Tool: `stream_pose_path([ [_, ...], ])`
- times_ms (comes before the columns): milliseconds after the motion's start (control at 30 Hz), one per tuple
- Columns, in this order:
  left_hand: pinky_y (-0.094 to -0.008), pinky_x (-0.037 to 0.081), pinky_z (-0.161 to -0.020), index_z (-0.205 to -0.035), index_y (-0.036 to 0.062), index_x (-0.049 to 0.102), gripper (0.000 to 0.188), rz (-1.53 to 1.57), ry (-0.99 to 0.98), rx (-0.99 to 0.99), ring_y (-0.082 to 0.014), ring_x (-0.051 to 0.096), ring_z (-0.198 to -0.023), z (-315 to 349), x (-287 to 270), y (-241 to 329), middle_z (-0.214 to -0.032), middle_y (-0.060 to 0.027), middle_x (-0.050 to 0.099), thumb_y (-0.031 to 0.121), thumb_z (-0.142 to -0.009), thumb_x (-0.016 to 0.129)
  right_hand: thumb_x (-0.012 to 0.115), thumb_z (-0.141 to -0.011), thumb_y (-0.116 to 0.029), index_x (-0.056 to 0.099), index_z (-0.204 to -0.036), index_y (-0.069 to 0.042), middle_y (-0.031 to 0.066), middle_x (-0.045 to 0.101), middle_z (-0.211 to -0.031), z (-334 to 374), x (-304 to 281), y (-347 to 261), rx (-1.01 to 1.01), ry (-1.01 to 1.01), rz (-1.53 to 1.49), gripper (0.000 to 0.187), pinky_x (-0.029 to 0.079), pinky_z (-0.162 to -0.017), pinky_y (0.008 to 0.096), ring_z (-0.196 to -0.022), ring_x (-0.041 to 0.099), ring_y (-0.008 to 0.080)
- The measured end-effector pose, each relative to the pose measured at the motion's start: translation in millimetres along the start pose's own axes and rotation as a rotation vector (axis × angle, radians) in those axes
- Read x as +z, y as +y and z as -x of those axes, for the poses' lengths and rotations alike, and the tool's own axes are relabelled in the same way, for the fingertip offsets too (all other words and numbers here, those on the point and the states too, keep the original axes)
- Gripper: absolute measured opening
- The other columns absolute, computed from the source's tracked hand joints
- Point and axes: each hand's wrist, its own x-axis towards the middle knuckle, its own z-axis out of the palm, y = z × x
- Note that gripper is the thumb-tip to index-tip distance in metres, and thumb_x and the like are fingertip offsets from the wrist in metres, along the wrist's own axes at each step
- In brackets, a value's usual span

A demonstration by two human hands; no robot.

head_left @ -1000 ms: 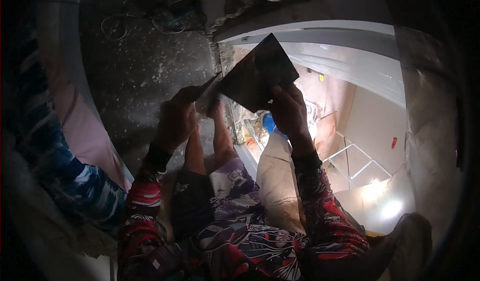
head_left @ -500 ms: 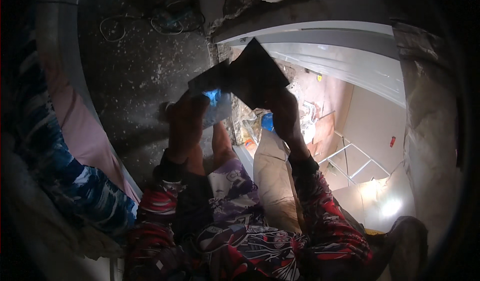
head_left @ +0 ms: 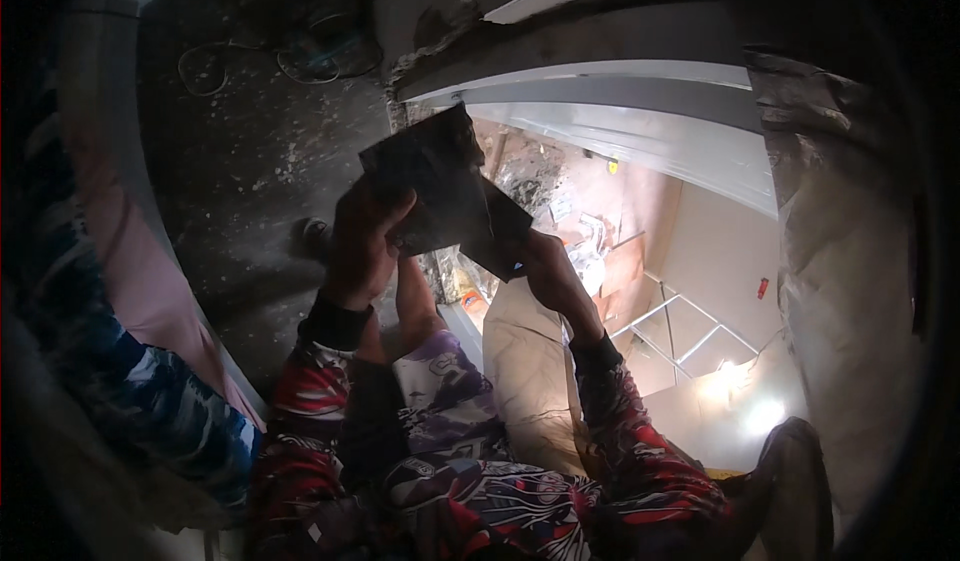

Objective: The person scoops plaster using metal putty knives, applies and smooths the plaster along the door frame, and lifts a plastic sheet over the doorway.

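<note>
My left hand (head_left: 358, 241) is closed on a dark, flat, square-cornered plate (head_left: 420, 166), with the thumb lying over its near edge. A second dark flat piece, a narrower plate (head_left: 505, 223), is gripped at its lower right end by my right hand (head_left: 556, 273). The two plates overlap in front of me, and whether they touch I cannot tell. Both are backlit, so their handles, if any, and their exact kind do not show. My forearms in red and black patterned sleeves reach up from below.
Left lies a dark, speckled floor (head_left: 240, 161) with a pale cable (head_left: 205, 66). A white ledge (head_left: 640, 146) curves across the upper right. Below right are a brightly lit room, a white metal frame (head_left: 685, 331) and brown paper covering (head_left: 830, 221). Blue-and-white patterned fabric (head_left: 190, 401) hangs at left.
The right plate has moved down and toward the left one, turning so it looks narrower. The left plate has tilted up and now covers the blue patch seen earlier. The view has shifted slightly.
</note>
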Motion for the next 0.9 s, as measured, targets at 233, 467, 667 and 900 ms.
stream_pose_path([
  [233, -0.0345, 0.047, -0.083, -0.119, 0.0029, 0.059, 0.029, -0.900, -0.023, 0.524, -0.0208, 0.061, -0.097, -16.0, 32.3, 22.4, -0.108, -0.0146, 0.063, 0.006, -0.090, 0.057, 0.052, -0.096, -0.021, 0.058, -0.118, 0.001, 0.0065, 0.065, -0.098, 13.4, -18.2, 17.5, 0.231, 0.240, -0.478, 0.032, 0.055, -0.068, 0.0296, -0.080, 0.062, 0.0133],
  [467, -0.0325, 0.049, -0.084, -0.120, 0.0042, 0.062, 0.027, -0.993, -0.099, 1.067, -0.0239, 0.063, -0.101, -68.6, 8.8, -1.9, -0.115, -0.0147, 0.064, 0.012, -0.097, 0.051, 0.053, -0.096, -0.024, 0.057, -0.119, 0.003, 0.0076, 0.064, -0.099, 17.9, -22.8, 23.0, 0.203, 0.275, -0.566, 0.035, 0.056, -0.070, 0.0313, -0.084, 0.064, 0.0157],
  [667, -0.0419, 0.041, -0.101, -0.122, 0.0105, 0.063, 0.033, -1.069, 0.044, 1.187, -0.0321, 0.054, -0.117, -99.1, -1.0, -39.4, -0.123, -0.0125, 0.061, 0.008, -0.092, 0.051, 0.051, -0.096, -0.017, 0.050, -0.126, 0.006, 0.0140, 0.064, -0.106, 19.4, -17.0, 39.3, 0.249, 0.256, -0.651, 0.037, 0.061, -0.073, 0.0381, -0.088, 0.068, 0.0228],
  [900, -0.0432, 0.043, -0.091, -0.112, 0.0108, 0.067, 0.040, -1.017, 0.149, 1.183, -0.0338, 0.057, -0.108, -99.6, -15.1, -45.6, -0.117, -0.0112, 0.063, -0.003, -0.075, 0.059, 0.053, -0.096, -0.019, 0.057, -0.118, 0.002, 0.0082, 0.065, -0.099, 21.0, 2.1, 39.9, 0.312, 0.270, -0.653, 0.031, 0.058, -0.070, 0.0322, -0.083, 0.066, 0.0170],
])
